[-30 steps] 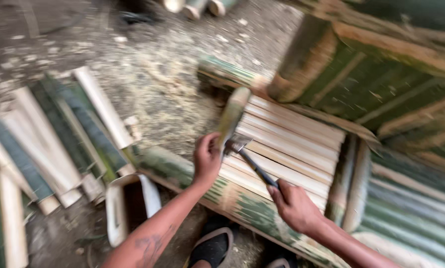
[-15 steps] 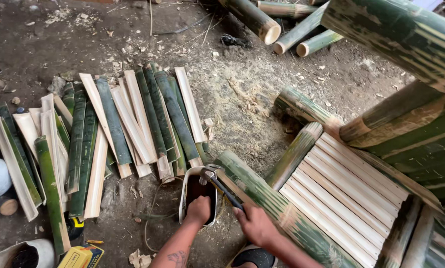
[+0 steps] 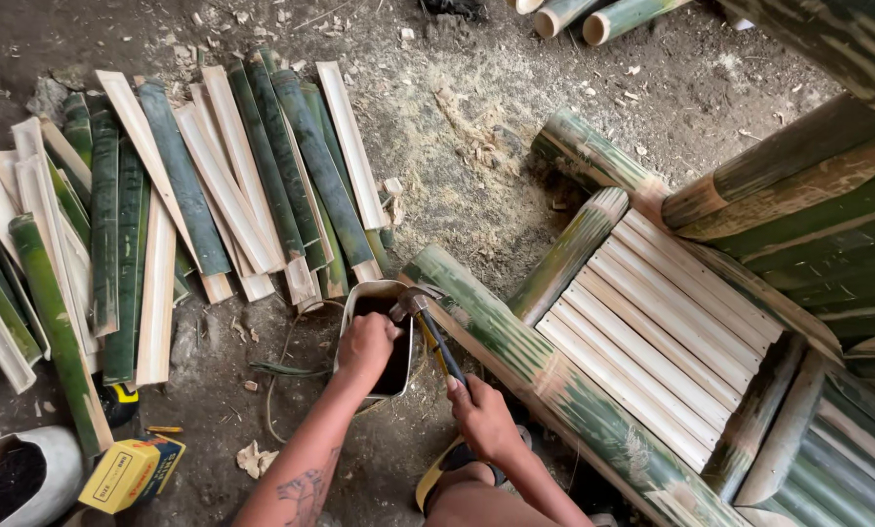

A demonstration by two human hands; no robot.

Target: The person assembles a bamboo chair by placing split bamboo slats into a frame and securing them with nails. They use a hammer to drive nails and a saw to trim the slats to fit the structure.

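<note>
Your left hand reaches into the small open tin that sits on the dirt floor, just beside the near rail of the bamboo frame. The fingers dip over the rim into the dark inside, so you cannot tell from here whether they are spread or pinched on something.

Your right hand is closed around the handle of the hammer, low on the grip. The metal head points up and away from you and hangs over the tin's far edge, close to your left knuckles.

The hammer looks head-heavy and stiff. A hold near the handle's end, as you have it, gives swing but less control, so choke up when you work close to your fingers. The tin looks thin, light and easy to tip, and its cut rim may be sharp, so steady it by the wall, not the edge.

The slatted seat of pale split bamboo lies to your right inside the frame, its slats side by side and touching. A fan of loose split bamboo strips lies on the floor to your left, green and pale faces mixed. A yellow box lies near your left elbow, beside a pale bucket.
</note>
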